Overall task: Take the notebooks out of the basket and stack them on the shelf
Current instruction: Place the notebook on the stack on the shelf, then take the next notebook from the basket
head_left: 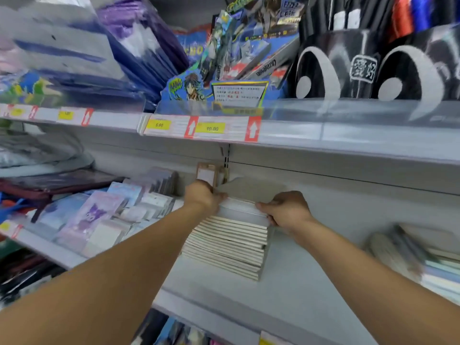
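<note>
Grey store shelf (pixel 311 290) carries a stack of notebooks (pixel 225 247); the left hand (pixel 202 196) and right hand (pixel 286 210) grip opposite ends of the top notebooks. Overhead, yellow price tags (pixel 159 125) read 5.00 and 10.00.

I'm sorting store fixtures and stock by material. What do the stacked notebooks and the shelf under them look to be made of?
Notebooks: paper blocks with thin card covers, judging by the pale, layered page edges; the finish is too blurred to tell. Shelf: probably painted sheet metal, seen in its smooth, even light-grey surface, though laminate cannot be ruled out. Left hand and right hand hold the top notebooks.
</note>
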